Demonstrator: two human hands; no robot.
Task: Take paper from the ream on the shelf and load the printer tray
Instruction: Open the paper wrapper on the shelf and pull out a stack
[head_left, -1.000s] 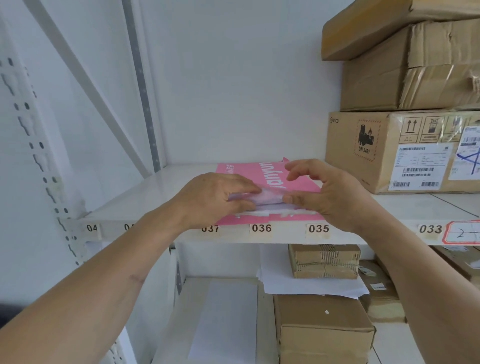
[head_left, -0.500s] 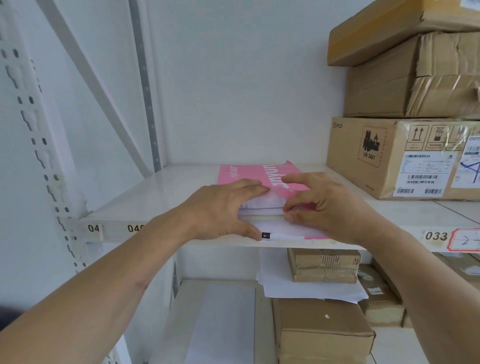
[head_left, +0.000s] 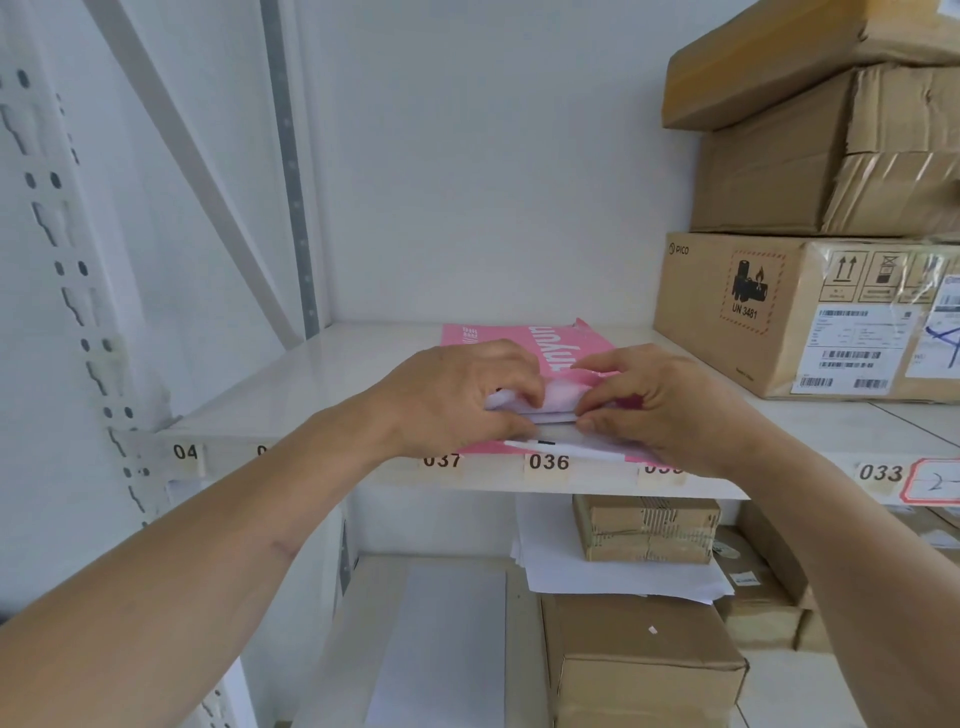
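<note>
Both hands have drawn closer together since a moment ago, bunching the torn wrapper at the front of the pink ream (head_left: 524, 338) on the white shelf (head_left: 332, 384). Left hand (head_left: 457, 395) and right hand (head_left: 660, 400) pinch the white paper (head_left: 563, 402) between fingertips; cardboard boxes (head_left: 779, 312) stand alongside.

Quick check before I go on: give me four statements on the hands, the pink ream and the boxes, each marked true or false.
1. Both hands, left hand and right hand, are on the pink ream. True.
2. The ream sits on the lower shelf. False: it lies on the upper shelf, above label 036.
3. The PICO box stands right of the ream. True.
4. The ream wrapper is blue. False: pink.
</note>
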